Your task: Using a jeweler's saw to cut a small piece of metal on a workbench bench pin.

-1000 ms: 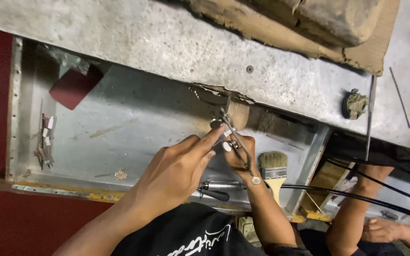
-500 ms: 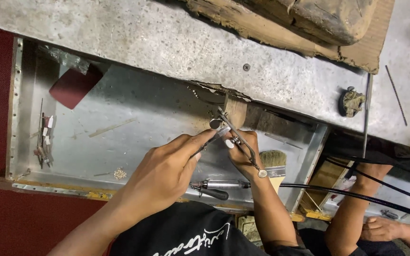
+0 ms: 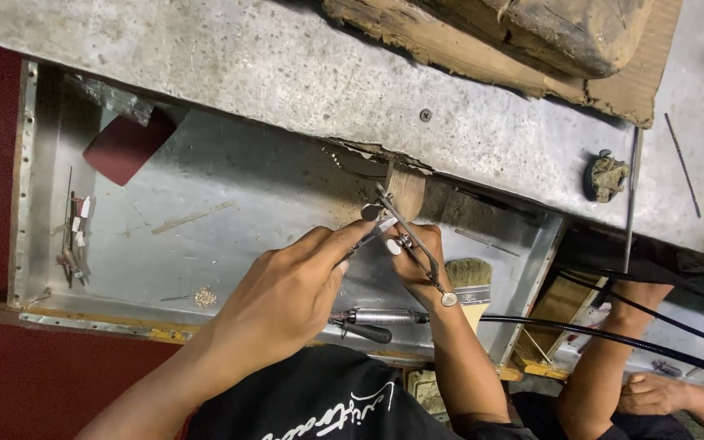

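We start at our left hand (image 3: 283, 297), fingers drawn together, thumb and forefinger pinched on the tip of a thin silvery metal tool (image 3: 407, 238) right at the small wooden bench peg (image 3: 406, 189). Our right hand (image 3: 419, 259) sits just beside it, curled shut around the same slim tool, whose round end pokes out near the wrist. What the tool itself grips is too small for us to tell. We judge the tool light, stiff and smooth, so a fine fingertip pinch near the working end suits it, with the shaft resting in the palm. Both forearms come up from below, wrists bent inward and meeting at the peg. Under the hands lies the dull grey sheet-metal tray (image 3: 205, 204); a flat bristle brush (image 3: 469, 281) lies just right of the wrist, a black-handled rotary handpiece (image 3: 372, 320) rests at the tray's near edge. Further left, a dark red pad (image 3: 128, 147). Another person's hand (image 3: 649, 393) rests well apart, lower right.
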